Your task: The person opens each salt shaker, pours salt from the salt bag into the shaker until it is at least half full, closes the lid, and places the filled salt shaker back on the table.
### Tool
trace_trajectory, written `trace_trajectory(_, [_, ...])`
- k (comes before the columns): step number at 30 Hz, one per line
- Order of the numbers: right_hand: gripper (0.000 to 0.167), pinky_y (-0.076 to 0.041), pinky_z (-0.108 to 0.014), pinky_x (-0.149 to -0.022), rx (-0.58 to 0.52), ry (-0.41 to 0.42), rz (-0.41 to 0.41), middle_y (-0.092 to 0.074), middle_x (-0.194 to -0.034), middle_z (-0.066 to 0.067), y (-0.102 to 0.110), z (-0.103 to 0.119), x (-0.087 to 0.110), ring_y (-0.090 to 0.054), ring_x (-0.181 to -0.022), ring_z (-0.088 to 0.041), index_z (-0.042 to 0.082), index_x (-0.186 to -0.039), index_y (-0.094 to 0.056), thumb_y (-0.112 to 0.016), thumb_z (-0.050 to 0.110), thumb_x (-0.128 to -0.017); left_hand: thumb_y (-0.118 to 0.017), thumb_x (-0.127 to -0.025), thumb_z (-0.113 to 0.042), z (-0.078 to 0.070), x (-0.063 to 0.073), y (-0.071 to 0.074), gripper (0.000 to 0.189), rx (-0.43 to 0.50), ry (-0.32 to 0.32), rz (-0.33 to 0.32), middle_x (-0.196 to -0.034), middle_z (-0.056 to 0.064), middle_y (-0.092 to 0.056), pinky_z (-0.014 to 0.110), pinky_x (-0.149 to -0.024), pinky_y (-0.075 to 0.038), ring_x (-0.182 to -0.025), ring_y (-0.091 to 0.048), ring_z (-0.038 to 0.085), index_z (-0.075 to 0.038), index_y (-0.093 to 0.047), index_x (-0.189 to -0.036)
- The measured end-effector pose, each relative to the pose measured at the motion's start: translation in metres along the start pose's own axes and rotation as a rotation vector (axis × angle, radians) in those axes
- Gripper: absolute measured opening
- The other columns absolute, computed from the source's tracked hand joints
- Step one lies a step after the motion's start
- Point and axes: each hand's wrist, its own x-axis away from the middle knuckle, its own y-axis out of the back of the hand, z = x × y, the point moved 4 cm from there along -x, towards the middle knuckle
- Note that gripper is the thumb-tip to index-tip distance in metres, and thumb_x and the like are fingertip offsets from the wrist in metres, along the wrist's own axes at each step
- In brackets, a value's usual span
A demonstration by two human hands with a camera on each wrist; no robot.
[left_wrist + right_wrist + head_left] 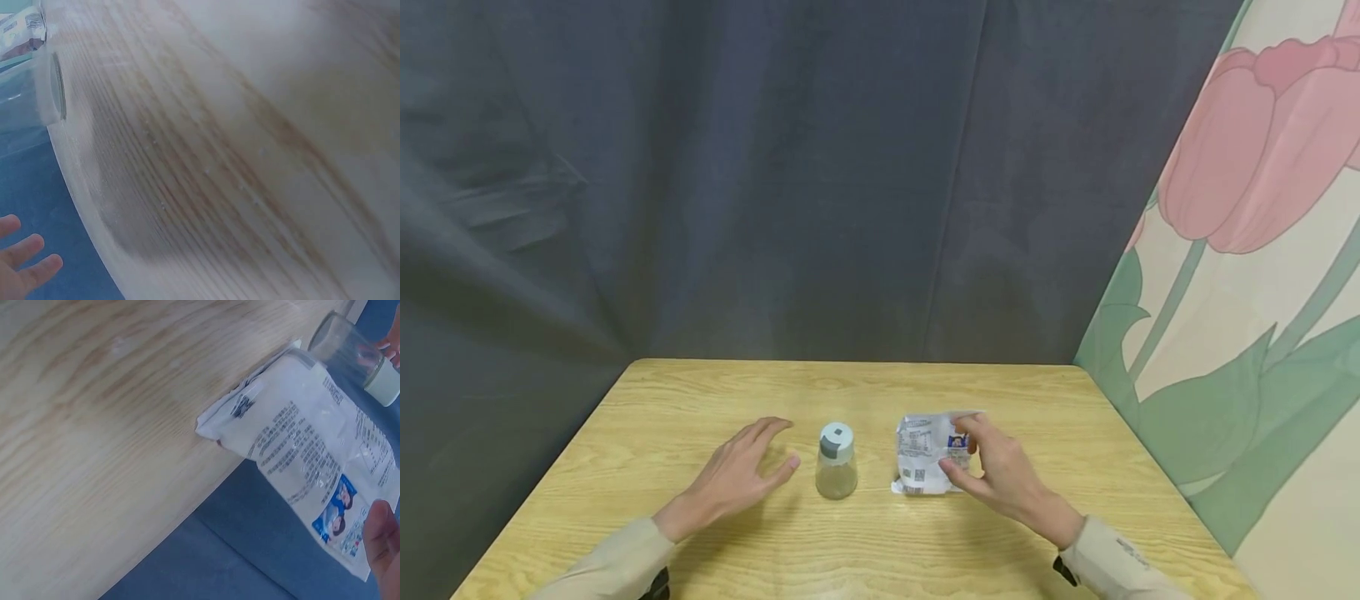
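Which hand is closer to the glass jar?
The left hand. It is just left of the jar, with a small gap between them. The right hand is farther off, to the jar's right, by the white packet.

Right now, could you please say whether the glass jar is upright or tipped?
Upright: the glass jar stands on the table, its pale lid on top.

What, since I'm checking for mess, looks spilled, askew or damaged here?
Nothing plainly stands out. The jar stands upright with its lid on, and the packet is wrinkled but shows no tear. Pale specks dot the table in the left wrist view; crumbs or marks, I cannot tell.
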Motion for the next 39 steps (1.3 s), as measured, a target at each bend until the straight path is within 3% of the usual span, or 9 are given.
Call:
trace_trajectory(7, [0.055,-0.033,-0.008,-0.049,-0.015,0.001,0.022,-0.059,-0.091,-0.005,-0.009,0.008,-0.003,-0.051,-0.063,-0.011,-0.003,-0.119,-0.057,-0.050,0.049,-0.101,-0.058,-0.096,-0.053,-0.001,0.002,-0.003,0.059,-0.006,-0.012,-0.004,-0.137,0.007,-0.055,0.054,-0.088,-0.054,-0.120,-0.056,0.034,-0.015,-0.051,-0.141])
trace_trajectory(19, [0.054,-0.037,-0.012,-0.049,-0.003,-0.032,0.069,-0.061,-0.094,-0.005,-0.020,0.016,-0.012,-0.049,-0.066,-0.005,0.002,-0.123,-0.055,-0.045,0.051,-0.102,-0.057,-0.096,-0.054,-0.002,0.002,-0.005,0.061,-0.006,-0.006,0.009,-0.138,0.007,-0.054,0.054,-0.088,-0.054,-0.120,-0.056,0.034,-0.014,-0.050,-0.141])
trace_trajectory(28, [0.054,-0.037,-0.013,-0.051,0.001,-0.008,0.119,-0.061,-0.096,-0.004,-0.025,0.021,-0.020,-0.051,-0.063,-0.010,0.002,-0.125,-0.056,-0.046,0.050,-0.103,-0.056,-0.096,-0.055,-0.003,0.000,-0.006,0.061,0.006,0.002,0.023,-0.138,0.007,-0.054,0.055,-0.084,-0.055,-0.118,-0.057,0.035,-0.015,-0.049,-0.142])
trace_trajectory(39, [0.047,-0.056,-0.026,-0.063,0.007,0.069,0.153,-0.062,-0.120,-0.008,-0.033,0.030,-0.028,-0.066,-0.085,-0.018,0.004,-0.132,-0.056,-0.050,0.042,-0.104,-0.055,-0.096,-0.057,-0.007,-0.002,-0.009,0.064,-0.018,-0.007,0.033,-0.138,0.009,-0.055,0.055,-0.087,-0.054,-0.118,-0.058,0.036,-0.015,-0.048,-0.143])
